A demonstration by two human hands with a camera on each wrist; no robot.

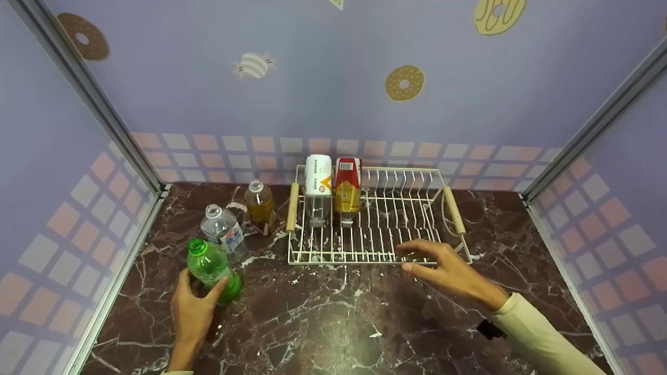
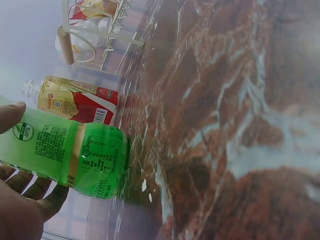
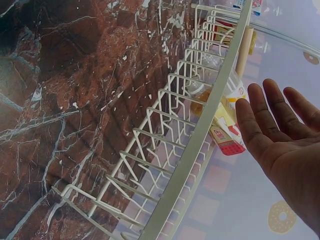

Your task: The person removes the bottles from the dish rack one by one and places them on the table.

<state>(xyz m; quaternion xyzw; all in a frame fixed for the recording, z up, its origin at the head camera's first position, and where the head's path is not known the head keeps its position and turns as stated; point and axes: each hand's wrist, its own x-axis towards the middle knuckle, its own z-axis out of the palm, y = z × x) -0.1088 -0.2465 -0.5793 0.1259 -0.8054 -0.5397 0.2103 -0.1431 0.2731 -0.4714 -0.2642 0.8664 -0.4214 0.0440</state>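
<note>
My left hand (image 1: 195, 307) grips a green plastic bottle (image 1: 211, 268), thumb on one side and fingers on the other. It has no cap, and its base is at or just over the countertop; I cannot tell which. Beside it stand a clear bottle (image 1: 225, 232) and a bottle with amber contents or label (image 1: 260, 205). My right hand (image 1: 443, 268), fingers spread and nothing held, hovers by the front right of a white wire rack (image 1: 385, 255). In the rack, neck down, are a white-labelled bottle (image 1: 318, 179) and a red-and-yellow bottle (image 1: 347, 187).
The rack has wooden handles (image 1: 293, 207) at both ends and several wire slots. Dark red marbled countertop (image 1: 323, 323) lies in front of it. Purple walls (image 1: 333, 94) with metal corner strips close in the back and sides.
</note>
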